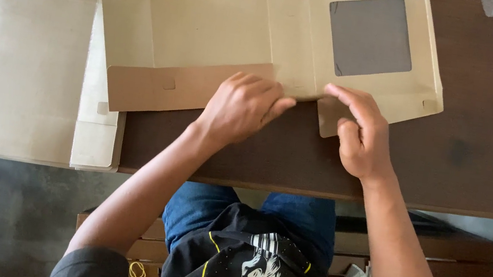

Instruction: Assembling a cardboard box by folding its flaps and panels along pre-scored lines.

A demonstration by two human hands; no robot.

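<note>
- Flat tan cardboard box blank with a square clear window (262, 30) lies on the dark brown wooden table (470, 165); near long flap (157, 85) folded over, the rest unfolded.
- Left hand (241, 106) curled, pressing that flap's right end.
- Right hand (361, 133) pinching the small near tab (330, 115).
- More flat blanks (27, 60) stacked far left.

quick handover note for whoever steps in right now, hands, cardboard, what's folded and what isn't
Left hand: fingers pressing the near edge of the flat tan cardboard box blank, beside its folded-up brown flap; whether it pinches cannot be told.
Right hand: fingertips on the same edge, over a small tab.
The blank lies open on the dark wooden table, its grey square window panel on the right. More flat blanks lie stacked at the left.
Done: the long near flap is creased up.
Left: the other panels lie flat.
</note>
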